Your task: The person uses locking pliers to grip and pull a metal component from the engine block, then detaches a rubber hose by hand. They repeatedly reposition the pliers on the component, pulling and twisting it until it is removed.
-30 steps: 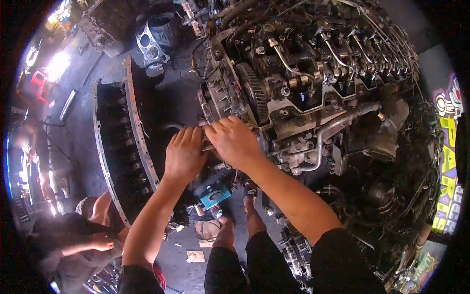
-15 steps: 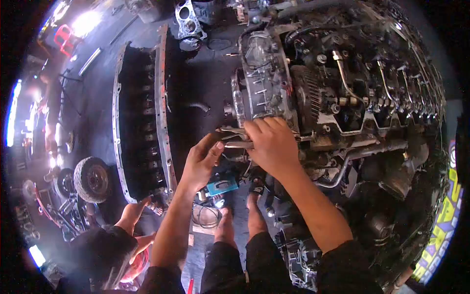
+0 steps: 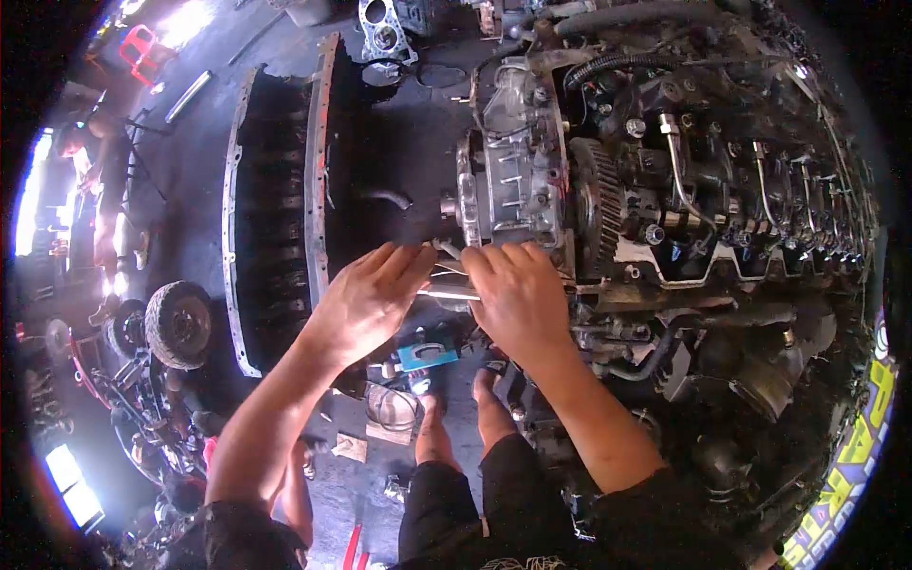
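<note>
Both of my hands are raised at the front left end of a large engine point(image 3: 521, 142). Between them lies a pair of slim silver metal pieces point(image 3: 448, 293), spanning from hand to hand; whether they are one tool or two parts I cannot make out. My right hand point(image 3: 518, 294) is closed on their right ends, knuckles up. My left hand point(image 3: 370, 290) has its fingers curled over the left ends, its fingertips hidden. A toothed gear point(image 3: 597, 204) and several bent metal pipes point(image 3: 679, 166) show on the engine, right of my hands.
Left of the engine stands a long dark trough-like part with metal flanged rims point(image 3: 318, 171). A blue box point(image 3: 427, 354) lies on the floor near my feet. Wheels point(image 3: 179, 325) stand farther left, and a red chair point(image 3: 140, 52) is at the back. Another person stands at far left.
My left hand has turned palm down and its fingers have curled over the metal pieces. My right hand has shifted slightly left. The co-worker crouching at lower left has moved mostly behind my left arm.
</note>
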Demonstrator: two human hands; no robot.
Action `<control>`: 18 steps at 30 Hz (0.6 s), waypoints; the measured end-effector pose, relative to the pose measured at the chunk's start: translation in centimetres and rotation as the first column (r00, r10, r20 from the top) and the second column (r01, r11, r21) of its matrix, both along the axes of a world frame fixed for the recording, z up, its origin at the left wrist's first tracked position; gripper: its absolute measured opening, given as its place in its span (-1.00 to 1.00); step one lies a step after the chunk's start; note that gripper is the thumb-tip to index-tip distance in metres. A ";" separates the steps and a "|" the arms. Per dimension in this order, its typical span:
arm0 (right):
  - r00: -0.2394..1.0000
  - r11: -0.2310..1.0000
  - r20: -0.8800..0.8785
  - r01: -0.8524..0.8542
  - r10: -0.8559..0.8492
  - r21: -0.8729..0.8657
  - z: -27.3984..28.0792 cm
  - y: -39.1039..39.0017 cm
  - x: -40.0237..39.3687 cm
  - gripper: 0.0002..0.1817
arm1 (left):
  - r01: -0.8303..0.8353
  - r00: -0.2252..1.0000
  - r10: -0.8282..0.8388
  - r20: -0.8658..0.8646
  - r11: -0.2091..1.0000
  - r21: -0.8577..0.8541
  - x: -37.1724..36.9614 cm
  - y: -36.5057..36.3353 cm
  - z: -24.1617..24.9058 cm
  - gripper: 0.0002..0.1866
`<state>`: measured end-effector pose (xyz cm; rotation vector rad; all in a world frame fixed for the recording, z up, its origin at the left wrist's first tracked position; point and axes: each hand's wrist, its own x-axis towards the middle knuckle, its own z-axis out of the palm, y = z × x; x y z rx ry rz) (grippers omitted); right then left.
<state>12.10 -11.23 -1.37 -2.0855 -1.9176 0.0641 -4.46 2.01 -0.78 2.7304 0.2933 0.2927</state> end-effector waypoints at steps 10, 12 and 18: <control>0.999 1.000 0.033 0.012 -0.012 0.006 -0.5 -0.3 0.1 -0.55 | 0.110 0.994 -0.098 -0.057 0.959 0.263 0.8 0.8 -0.4 -0.68; 1.000 1.000 0.018 0.010 -0.010 0.022 -0.3 -0.5 0.3 -0.60 | 0.059 0.998 -0.062 0.007 0.972 0.229 2.0 1.4 0.2 -0.63; 0.996 0.997 0.059 -0.063 0.061 0.033 -0.7 -1.0 0.5 -0.68 | 0.096 0.992 -0.099 -0.072 0.995 -0.039 1.6 0.2 0.5 -0.57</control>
